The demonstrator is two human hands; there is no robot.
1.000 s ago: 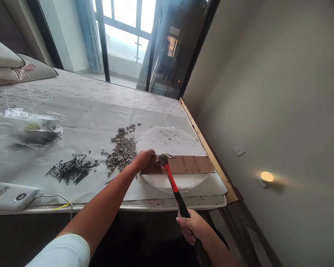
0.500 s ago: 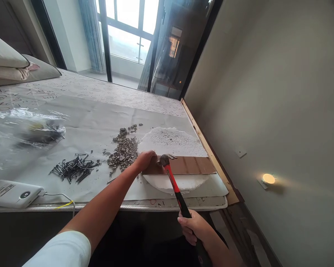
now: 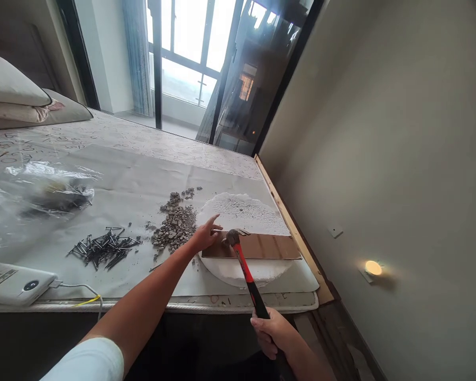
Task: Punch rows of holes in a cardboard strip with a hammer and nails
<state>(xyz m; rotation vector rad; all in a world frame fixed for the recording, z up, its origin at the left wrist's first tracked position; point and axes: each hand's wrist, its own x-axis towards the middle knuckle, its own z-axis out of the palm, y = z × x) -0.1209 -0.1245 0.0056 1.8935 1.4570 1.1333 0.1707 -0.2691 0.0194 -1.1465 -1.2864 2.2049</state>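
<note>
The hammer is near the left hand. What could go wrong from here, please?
The hammer head is close beside the left hand, so a stray blow might hurt it. The brown board lies across a white, foam-like disc, which might dent or crack under hard striking.

Looks from head height, on the near side of the brown board (image 3: pixel 267 246), forward and down over it from close by, reaching to the window (image 3: pixel 188 79) well beyond the board.
</note>
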